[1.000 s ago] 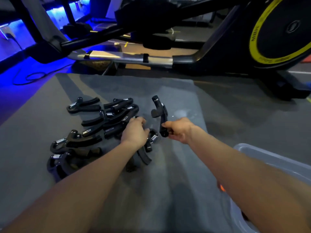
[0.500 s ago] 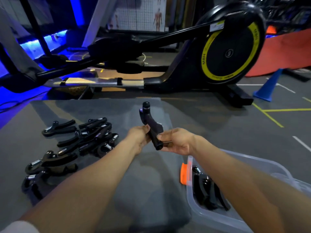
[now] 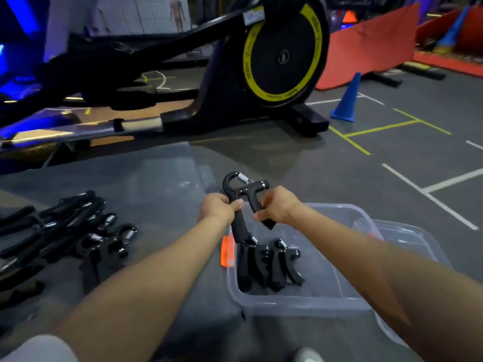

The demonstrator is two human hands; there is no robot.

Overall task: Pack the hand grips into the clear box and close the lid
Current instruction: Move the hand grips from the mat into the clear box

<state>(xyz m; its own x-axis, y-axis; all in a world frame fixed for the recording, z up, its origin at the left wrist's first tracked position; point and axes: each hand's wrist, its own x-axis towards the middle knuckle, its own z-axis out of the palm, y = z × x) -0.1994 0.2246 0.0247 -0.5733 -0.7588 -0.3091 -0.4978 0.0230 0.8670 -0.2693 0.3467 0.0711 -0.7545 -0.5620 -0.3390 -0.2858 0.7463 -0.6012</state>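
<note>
I hold one black hand grip (image 3: 241, 194) upright over the near-left corner of the clear box (image 3: 308, 300). My left hand (image 3: 218, 209) grips its left handle and my right hand (image 3: 278, 206) grips its right handle, with the spring loop at the top. Inside the box, several black hand grips (image 3: 269, 265) lie against the left wall. A pile of several more hand grips (image 3: 65, 231) lies on the grey mat at the left. An orange latch (image 3: 226, 250) sits on the box's left side.
The clear lid (image 3: 407, 241) lies under or behind the box at the right. A black and yellow elliptical trainer (image 3: 274, 56) stands beyond the mat. A blue cone (image 3: 346, 100) and red mats (image 3: 371, 43) are at the far right.
Both hands have carried the hand grip to the right, from beside the pile to above the box. My left hand now grips one handle, and the grip has turned so its spring faces up.
</note>
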